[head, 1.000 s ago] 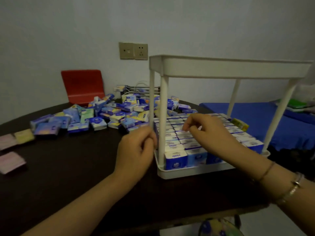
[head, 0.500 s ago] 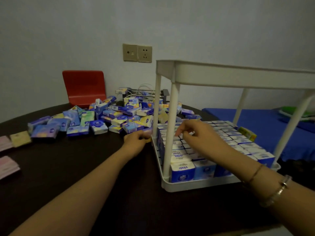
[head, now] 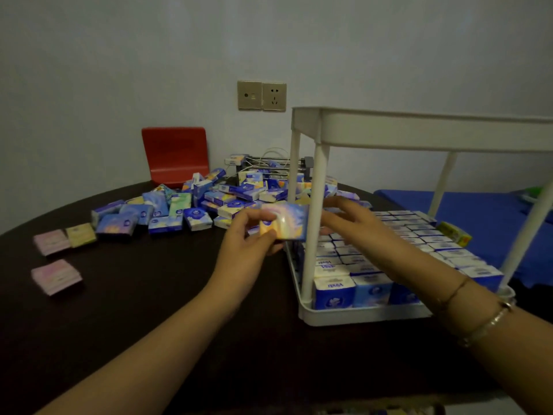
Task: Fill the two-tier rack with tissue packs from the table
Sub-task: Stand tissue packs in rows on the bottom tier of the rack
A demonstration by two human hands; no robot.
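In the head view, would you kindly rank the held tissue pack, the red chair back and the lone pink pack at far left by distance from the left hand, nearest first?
1. Held tissue pack: gripped in the left hand itself, beside the rack's front post.
2. Red chair back: behind the table, up and left.
3. Lone pink pack: far left on the table.

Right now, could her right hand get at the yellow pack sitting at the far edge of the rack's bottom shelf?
Probably yes. The right hand is already under the top shelf, over the bottom shelf's packs, holding nothing, and the yellow pack lies open to the right with no post between.
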